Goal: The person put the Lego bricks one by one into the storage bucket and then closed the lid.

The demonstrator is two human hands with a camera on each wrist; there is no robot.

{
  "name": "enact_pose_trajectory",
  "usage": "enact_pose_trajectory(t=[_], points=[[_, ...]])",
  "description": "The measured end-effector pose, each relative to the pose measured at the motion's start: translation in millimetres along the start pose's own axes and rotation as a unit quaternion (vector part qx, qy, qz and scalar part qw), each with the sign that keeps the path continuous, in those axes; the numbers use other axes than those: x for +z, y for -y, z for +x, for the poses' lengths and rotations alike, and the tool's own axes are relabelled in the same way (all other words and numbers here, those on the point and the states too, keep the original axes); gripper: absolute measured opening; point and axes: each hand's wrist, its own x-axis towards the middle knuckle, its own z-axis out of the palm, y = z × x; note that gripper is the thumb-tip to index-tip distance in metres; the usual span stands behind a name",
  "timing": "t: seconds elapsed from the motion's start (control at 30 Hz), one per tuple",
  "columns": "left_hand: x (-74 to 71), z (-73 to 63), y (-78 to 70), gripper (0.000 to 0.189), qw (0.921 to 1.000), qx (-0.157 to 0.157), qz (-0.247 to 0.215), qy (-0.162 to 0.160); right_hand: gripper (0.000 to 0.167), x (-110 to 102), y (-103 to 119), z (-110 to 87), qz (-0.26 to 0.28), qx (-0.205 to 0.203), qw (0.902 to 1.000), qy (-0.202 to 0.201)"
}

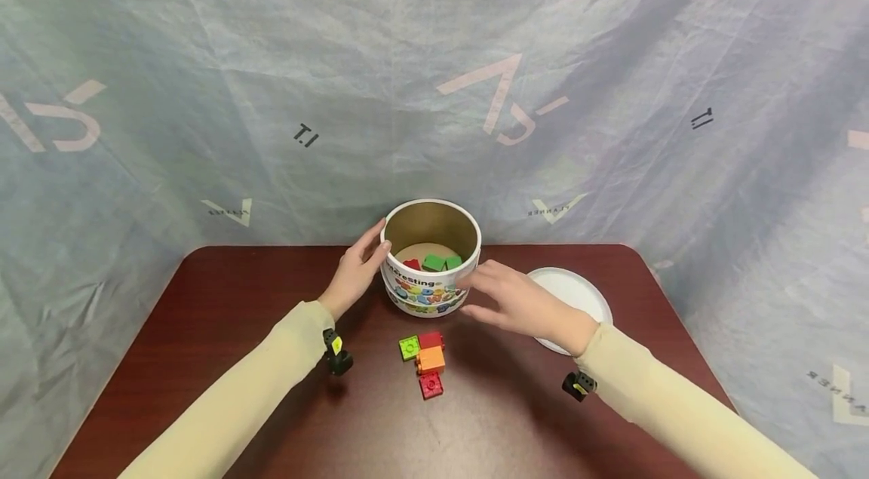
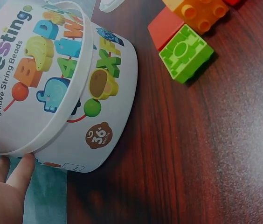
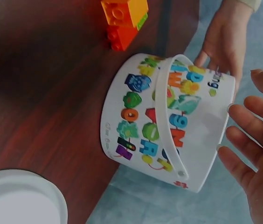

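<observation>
A white bucket [image 1: 422, 302] printed with colorful letters and animals stands upright near the table's back edge. Green blocks [image 1: 434, 263] and a red block [image 1: 412, 264] lie inside it. My left hand [image 1: 354, 271] touches the bucket's left side near the rim, fingers extended. At the bucket's right, my right hand [image 1: 519, 302] has loosely bent, spread fingers and holds nothing; in the right wrist view its fingertips are close to the rim, contact unclear. In front of the bucket are a lime green block [image 1: 409, 348], a red block [image 1: 431, 339], an orange block [image 1: 431, 360] and another red block [image 1: 431, 386].
A round white lid [image 1: 577, 294] lies on the dark reddish wooden table [image 1: 285, 426], right of the bucket and partly behind my right forearm. The bucket's white handle [image 3: 163, 112] hangs down against its front. A grey printed curtain [image 1: 380, 87] encloses the table behind and at both sides.
</observation>
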Motion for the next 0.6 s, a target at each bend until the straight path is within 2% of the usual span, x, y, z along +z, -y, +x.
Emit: enact_pose_trajectory(t=[0.17,0.43,0.6], points=[[-0.6,0.2,-1.7,0.060,1.0000,0.009,-0.002,-0.001,0.036,6.2,4.3,-3.8,0.001,0.003,0.9999,0.015],[-1.5,-1.4,1.4,0.061,0.9996,-0.003,-0.028,0.004,0.038,25.7,9.9,-11.6,0.005,-0.029,0.9985,0.045],[-2.6,0.9,2.6,0.061,0.9996,0.006,-0.026,0.000,0.034,37.7,13.0,-15.5,-0.006,-0.033,0.9980,0.054]])
